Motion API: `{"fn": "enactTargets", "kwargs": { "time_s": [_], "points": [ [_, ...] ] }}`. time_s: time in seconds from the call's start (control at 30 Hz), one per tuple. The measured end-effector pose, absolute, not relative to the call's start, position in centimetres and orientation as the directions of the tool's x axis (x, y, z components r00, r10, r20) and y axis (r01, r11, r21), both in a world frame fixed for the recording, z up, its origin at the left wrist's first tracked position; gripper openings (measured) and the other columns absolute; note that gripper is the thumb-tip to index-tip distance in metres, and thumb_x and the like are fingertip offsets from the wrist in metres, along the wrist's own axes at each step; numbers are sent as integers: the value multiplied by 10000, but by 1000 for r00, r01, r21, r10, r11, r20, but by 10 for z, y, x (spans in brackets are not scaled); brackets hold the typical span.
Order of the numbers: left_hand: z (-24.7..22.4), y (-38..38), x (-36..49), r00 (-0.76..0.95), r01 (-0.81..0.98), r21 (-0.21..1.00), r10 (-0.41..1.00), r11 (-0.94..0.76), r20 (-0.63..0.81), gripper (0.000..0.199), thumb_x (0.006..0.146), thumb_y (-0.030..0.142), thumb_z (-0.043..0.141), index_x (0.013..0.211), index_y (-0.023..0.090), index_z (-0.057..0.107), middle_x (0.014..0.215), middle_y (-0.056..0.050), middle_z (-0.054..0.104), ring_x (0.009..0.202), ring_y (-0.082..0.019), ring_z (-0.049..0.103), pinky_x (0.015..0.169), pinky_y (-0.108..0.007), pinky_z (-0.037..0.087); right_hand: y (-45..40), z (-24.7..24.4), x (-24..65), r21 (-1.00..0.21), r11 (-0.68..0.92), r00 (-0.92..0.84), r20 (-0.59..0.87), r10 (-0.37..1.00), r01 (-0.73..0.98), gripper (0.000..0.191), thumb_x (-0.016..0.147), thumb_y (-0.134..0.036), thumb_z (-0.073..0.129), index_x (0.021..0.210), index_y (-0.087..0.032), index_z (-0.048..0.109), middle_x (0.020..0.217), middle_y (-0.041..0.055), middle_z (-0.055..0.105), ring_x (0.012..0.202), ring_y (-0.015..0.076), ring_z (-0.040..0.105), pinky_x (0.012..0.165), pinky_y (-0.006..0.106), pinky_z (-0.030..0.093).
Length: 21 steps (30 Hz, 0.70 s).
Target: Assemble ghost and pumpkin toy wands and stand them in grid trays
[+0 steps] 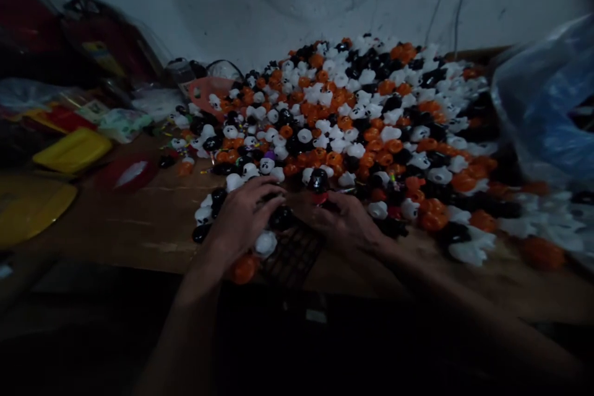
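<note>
In dim light, the left hand (245, 213) was curled, any hold unclear; the right hand (346, 213) pinched a black-and-red figure (318, 180) at centre; a mixed heap (320, 98) covered the far wooden surface (139, 223), before a pale wall (208, 18)

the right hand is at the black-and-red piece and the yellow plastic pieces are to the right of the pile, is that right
Not quite: the yellow plastic pieces lie to the left of the pile, as the head view shows. The right hand is indeed at the black-and-red piece.
</note>
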<state>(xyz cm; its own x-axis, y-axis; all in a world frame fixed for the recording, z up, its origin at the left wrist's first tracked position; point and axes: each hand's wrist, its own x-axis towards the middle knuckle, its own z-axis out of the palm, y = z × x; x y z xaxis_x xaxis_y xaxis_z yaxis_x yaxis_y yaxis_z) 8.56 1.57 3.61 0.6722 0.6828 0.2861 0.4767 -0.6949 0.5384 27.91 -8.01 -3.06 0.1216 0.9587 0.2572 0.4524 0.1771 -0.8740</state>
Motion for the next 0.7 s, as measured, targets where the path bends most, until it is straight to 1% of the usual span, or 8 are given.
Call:
{"fn": "enactTargets", "kwargs": {
  "time_s": [0.07,0.13,0.23,0.3,0.37,0.47,0.57,0.7],
  "points": [
    [37,17,86,689,477,535,675,-698,266,186,844,321,562,925,216,693,1171,-44,626,1077,-209,585,948,-365,445,-85,-43,274,-907,134,202,229,952,400,224,862,-278,510,990,-153,645,810,13,642,703,142,559,628,241,422],
    [37,18,85,699,500,523,678,-690,225,210,860,353,541,958,239,688,1200,-31,610,1098,-209,572,951,-367,438,-85,-47,272,-921,121,232,218,948,370,229,865,-281,502,984,-154,651,772,1,626,665,131,536,594,227,398],
    [36,18,82,697,518,526,689,-675,198,228,880,380,514,1006,272,670,1252,-10,580,1136,-203,549,971,-370,422,-81,-46,270,-927,102,244,199,949,361,239,859,-304,526,1013,-178,659,762,-9,632,650,127,533,583,218,384],
    [34,18,81,690,507,538,691,-673,215,222,875,381,527,1009,273,667,1258,-8,577,1143,-199,545,976,-366,423,-78,-43,267,-931,91,241,185,953,354,226,861,-314,535,998,-191,666,770,-11,648,665,130,549,590,214,389],
    [33,17,81,686,490,547,688,-678,238,213,863,375,550,1003,265,667,1248,-16,585,1144,-198,546,980,-366,424,-73,-42,262,-932,96,210,178,961,348,196,870,-286,526,961,-195,673,776,-17,658,686,130,566,596,206,394],
    [32,16,81,683,486,550,688,-679,245,208,861,361,559,1005,255,666,1252,-24,583,1145,-193,546,987,-363,422,-67,-43,256,-907,108,148,182,972,407,166,866,-196,517,898,-184,679,759,-27,663,683,122,579,583,190,393],
    [32,15,81,681,516,540,701,-665,212,211,860,364,561,1012,262,666,1264,-18,576,1149,-189,544,995,-361,418,-66,-43,254,-869,101,141,191,971,484,144,835,-119,532,834,-163,669,726,-23,664,650,118,586,567,184,389],
    [33,12,81,681,531,535,707,-657,192,199,864,346,556,1017,275,662,1267,1,571,1167,-178,531,1010,-354,409,-69,-35,254,-807,124,109,227,968,578,128,793,-68,576,841,-141,670,769,21,695,676,134,615,600,193,402]
  ]
}}
